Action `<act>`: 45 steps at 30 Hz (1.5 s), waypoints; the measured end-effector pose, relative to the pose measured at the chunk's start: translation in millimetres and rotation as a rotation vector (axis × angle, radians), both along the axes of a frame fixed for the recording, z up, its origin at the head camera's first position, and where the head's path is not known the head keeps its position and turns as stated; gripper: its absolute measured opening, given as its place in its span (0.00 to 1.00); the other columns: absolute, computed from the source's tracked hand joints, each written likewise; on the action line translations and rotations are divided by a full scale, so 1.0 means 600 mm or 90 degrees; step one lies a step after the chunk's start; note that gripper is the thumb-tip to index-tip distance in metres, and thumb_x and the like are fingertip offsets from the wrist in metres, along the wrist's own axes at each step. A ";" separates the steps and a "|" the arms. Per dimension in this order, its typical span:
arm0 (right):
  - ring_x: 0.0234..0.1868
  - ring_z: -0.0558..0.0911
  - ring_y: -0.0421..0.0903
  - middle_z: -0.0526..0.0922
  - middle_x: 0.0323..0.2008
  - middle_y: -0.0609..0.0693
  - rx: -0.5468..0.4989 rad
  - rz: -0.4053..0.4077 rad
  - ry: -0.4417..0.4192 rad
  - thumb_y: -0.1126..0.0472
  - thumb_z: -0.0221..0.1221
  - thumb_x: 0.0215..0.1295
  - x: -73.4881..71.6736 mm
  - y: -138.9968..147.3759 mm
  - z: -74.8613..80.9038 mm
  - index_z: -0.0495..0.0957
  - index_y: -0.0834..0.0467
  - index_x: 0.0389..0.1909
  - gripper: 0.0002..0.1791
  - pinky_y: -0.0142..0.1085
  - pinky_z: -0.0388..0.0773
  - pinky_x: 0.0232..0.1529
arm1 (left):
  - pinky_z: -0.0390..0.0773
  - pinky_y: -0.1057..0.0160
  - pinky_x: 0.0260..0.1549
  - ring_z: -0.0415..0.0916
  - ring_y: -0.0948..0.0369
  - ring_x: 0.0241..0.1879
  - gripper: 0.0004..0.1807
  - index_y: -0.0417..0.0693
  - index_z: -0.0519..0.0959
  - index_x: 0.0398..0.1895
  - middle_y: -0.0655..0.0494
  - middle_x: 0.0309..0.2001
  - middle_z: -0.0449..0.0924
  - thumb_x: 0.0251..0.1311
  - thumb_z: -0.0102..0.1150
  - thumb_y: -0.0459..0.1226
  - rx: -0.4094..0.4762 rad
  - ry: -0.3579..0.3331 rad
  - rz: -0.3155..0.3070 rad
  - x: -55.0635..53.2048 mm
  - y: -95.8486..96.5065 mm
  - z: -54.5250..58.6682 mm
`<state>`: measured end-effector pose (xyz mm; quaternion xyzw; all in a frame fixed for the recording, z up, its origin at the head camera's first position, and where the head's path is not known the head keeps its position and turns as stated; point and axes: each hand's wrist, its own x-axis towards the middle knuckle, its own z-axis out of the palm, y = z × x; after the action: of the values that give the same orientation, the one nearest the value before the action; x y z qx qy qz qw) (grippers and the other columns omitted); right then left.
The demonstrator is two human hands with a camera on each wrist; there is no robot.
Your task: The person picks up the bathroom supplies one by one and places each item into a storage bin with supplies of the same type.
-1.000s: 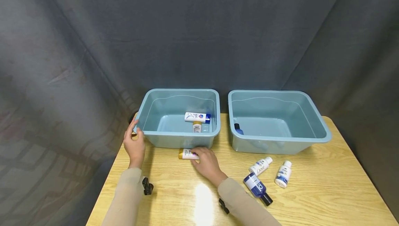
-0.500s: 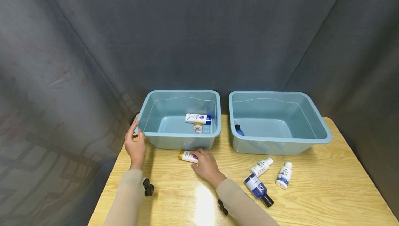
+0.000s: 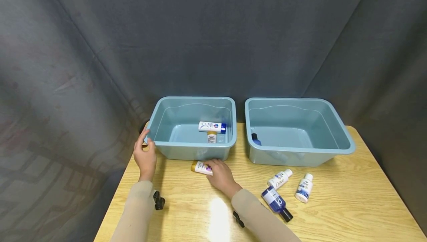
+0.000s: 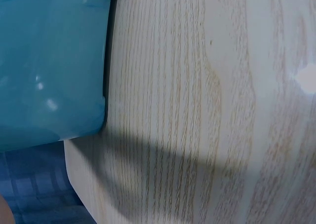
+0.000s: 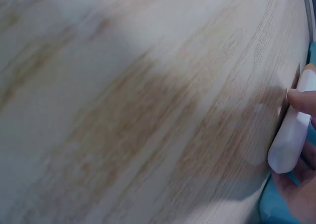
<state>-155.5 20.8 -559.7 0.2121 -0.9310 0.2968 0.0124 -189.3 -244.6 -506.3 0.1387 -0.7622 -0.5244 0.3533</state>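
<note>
My left hand [image 3: 145, 158] holds the front left corner of the left blue bin [image 3: 190, 144], thumb and fingers at its rim. Just in front of that bin, a small white bottle with a gold cap [image 3: 200, 166] lies on its side on the table. Over its right end, my right hand [image 3: 222, 177] grips it. The right wrist view shows the thumb on one side of the white bottle [image 5: 291, 137] and fingers on the other. Inside the left bin lie a white tube with a blue cap [image 3: 210, 126] and another gold-capped bottle [image 3: 211, 137].
The right blue bin [image 3: 300, 156] stands beside the left one and holds a dark-capped blue bottle [image 3: 256, 140]. Before it lie two white bottles, one [image 3: 279, 179] touching a blue bottle with a black cap [image 3: 275, 199], the other [image 3: 304, 188] farther right. A grey curtain [image 3: 213, 42] hangs behind.
The gold-capped bottle under my right hand has turned slightly, its cap end now a little farther from me than its other end. My left hand stays at the bin corner.
</note>
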 end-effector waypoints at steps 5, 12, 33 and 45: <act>0.52 0.83 0.53 0.86 0.50 0.54 -0.001 0.002 -0.007 0.65 0.75 0.56 0.001 0.001 0.001 0.83 0.55 0.55 0.25 0.48 0.82 0.54 | 0.65 0.73 0.45 0.72 0.71 0.54 0.20 0.50 0.83 0.62 0.58 0.70 0.77 0.72 0.51 0.31 -0.003 -0.004 0.003 0.001 -0.001 -0.001; 0.52 0.83 0.54 0.86 0.50 0.54 -0.005 0.011 -0.008 0.65 0.75 0.55 0.003 0.002 0.006 0.83 0.56 0.55 0.25 0.48 0.82 0.53 | 0.65 0.73 0.45 0.74 0.61 0.57 0.20 0.50 0.83 0.63 0.58 0.71 0.77 0.72 0.52 0.31 -0.004 -0.009 0.001 0.002 0.000 0.002; 0.59 0.82 0.58 0.87 0.53 0.56 -0.028 0.016 -0.007 0.62 0.75 0.55 0.012 0.009 0.009 0.85 0.56 0.52 0.22 0.52 0.80 0.61 | 0.65 0.73 0.45 0.69 0.77 0.51 0.20 0.50 0.82 0.63 0.57 0.71 0.77 0.72 0.51 0.32 -0.003 0.004 -0.006 0.003 0.001 0.003; 0.57 0.84 0.56 0.88 0.51 0.55 -0.067 0.009 -0.005 0.61 0.73 0.57 0.018 0.010 0.013 0.87 0.56 0.49 0.18 0.51 0.80 0.60 | 0.66 0.68 0.45 0.67 0.78 0.45 0.20 0.53 0.82 0.64 0.60 0.72 0.75 0.74 0.50 0.33 0.002 -0.016 -0.007 0.004 -0.002 -0.003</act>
<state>-144.6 26.9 -552.1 0.2168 -0.9126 0.3461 0.0173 -187.0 -245.5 -508.0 0.1413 -0.7666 -0.5256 0.3407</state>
